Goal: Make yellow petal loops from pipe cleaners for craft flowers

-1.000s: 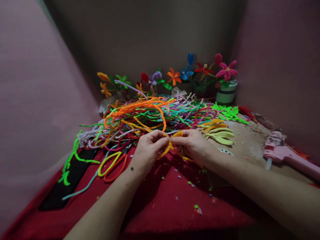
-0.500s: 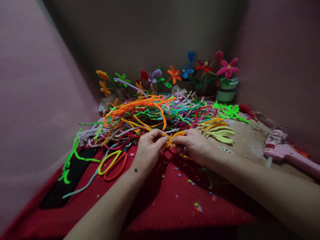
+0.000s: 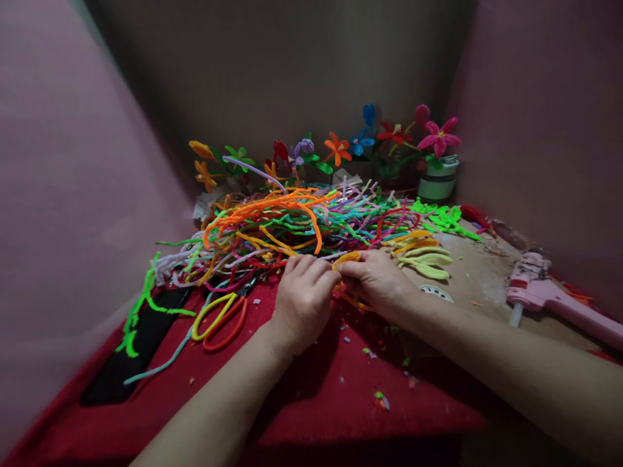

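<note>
An orange-yellow pipe cleaner point(image 3: 347, 259), bent into a loop, is pinched between the thumb and fingers of my right hand point(image 3: 382, 280). My left hand point(image 3: 305, 295) is turned back-up beside it, fingers curled closed around the near end of the same pipe cleaner, which they mostly hide. A strand of the pipe cleaner hangs below my right hand. Just behind both hands lies a big heap of coloured pipe cleaners point(image 3: 272, 217). Scissors point(image 3: 226, 321) with yellow and red handles rest left of my left hand.
Pipe-cleaner flowers point(image 3: 337, 149) stand along the back, some by a pale green pot point(image 3: 438, 180). Yellow petal shapes point(image 3: 427, 264) lie on the board at right, near a pink glue gun point(image 3: 540, 288). A black phone-like slab point(image 3: 131, 350) is at left. Scraps dot the red cloth point(image 3: 311, 415).
My left hand has rolled over so its back faces up, covering the orange-yellow piece that showed between the fingertips. My right hand keeps its pinch. The view has shifted slightly.
</note>
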`<act>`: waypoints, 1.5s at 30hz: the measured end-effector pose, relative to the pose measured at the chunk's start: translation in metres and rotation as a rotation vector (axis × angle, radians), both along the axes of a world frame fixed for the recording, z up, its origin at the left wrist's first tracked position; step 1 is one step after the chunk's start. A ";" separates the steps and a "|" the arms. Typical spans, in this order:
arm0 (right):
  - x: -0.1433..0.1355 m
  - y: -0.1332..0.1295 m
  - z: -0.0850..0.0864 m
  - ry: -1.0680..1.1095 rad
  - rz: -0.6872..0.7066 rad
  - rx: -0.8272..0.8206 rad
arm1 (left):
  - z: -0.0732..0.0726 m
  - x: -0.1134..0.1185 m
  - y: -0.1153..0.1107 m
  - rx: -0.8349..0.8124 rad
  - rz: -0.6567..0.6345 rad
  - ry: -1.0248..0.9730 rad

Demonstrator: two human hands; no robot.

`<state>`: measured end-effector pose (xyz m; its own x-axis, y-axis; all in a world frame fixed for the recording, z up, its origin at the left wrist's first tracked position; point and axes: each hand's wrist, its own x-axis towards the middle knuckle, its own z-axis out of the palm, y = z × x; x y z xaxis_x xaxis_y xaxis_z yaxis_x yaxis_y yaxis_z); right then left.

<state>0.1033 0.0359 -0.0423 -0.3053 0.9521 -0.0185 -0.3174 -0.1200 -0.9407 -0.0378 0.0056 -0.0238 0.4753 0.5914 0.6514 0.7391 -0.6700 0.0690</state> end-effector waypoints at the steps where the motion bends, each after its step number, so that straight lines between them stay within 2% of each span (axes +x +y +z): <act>1: 0.001 0.000 0.002 -0.019 0.002 0.030 | 0.003 -0.002 0.002 -0.127 0.002 -0.150; 4: 0.002 -0.003 0.011 -0.115 0.001 0.110 | 0.013 -0.010 0.007 -0.590 -0.003 -0.608; 7: 0.003 -0.007 0.017 -0.220 0.001 0.215 | 0.016 -0.016 0.010 -1.048 -0.039 -0.839; 9: 0.005 -0.007 0.017 -0.296 -0.005 0.320 | 0.016 -0.017 0.010 -1.216 -0.065 -0.872; 12: 0.006 -0.007 0.014 -0.420 -0.044 0.490 | 0.016 -0.014 0.009 -1.253 -0.047 -0.864; 15: 0.006 -0.009 0.012 -0.557 -0.137 0.645 | 0.017 -0.009 0.007 -1.177 0.001 -0.814; 17: 0.005 -0.011 0.012 -0.621 -0.196 0.693 | 0.017 -0.006 0.004 -1.047 0.059 -0.709; 20: 0.004 -0.015 0.012 -0.631 -0.223 0.668 | 0.012 -0.001 0.001 -0.613 0.155 -0.375; 23: 0.002 -0.015 0.012 -0.563 -0.208 0.584 | 0.008 0.003 -0.004 -0.087 0.201 0.087; 25: 0.001 -0.014 0.012 -0.479 -0.160 0.483 | 0.007 0.005 -0.008 0.133 0.218 0.311; 27: 0.000 -0.012 0.010 -0.357 -0.069 0.341 | 0.005 0.007 -0.011 0.244 0.227 0.420; 30: 0.000 -0.009 0.009 -0.174 0.053 0.124 | 0.004 0.007 -0.011 0.248 0.227 0.418; 32: 0.001 -0.007 0.009 -0.105 0.075 0.067 | 0.005 0.003 -0.007 0.137 0.224 0.262; 33: 0.001 -0.006 0.010 -0.089 0.072 0.072 | 0.007 0.000 -0.004 0.038 0.214 0.120; 37: 0.005 -0.006 0.017 -0.073 0.055 0.158 | 0.019 -0.019 0.009 -0.592 0.088 -0.660; 39: 0.006 -0.007 0.020 -0.075 0.073 0.171 | 0.024 -0.027 0.013 -0.925 0.027 -0.937; 40: 0.007 -0.008 0.022 -0.074 0.093 0.176 | 0.025 -0.030 0.015 -1.081 -0.008 -1.000; 42: 0.007 -0.011 0.026 -0.079 0.122 0.195 | 0.024 -0.032 0.015 -1.355 -0.102 -0.997; 45: 0.008 -0.014 0.030 -0.117 0.124 0.273 | 0.022 -0.032 0.012 -1.569 -0.238 -0.916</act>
<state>0.1118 0.0223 -0.0120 -0.4304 0.8822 0.1910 -0.2037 0.1112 -0.9727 -0.0701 0.0173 -0.0014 0.4851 0.8217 -0.2992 0.0225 0.3303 0.9436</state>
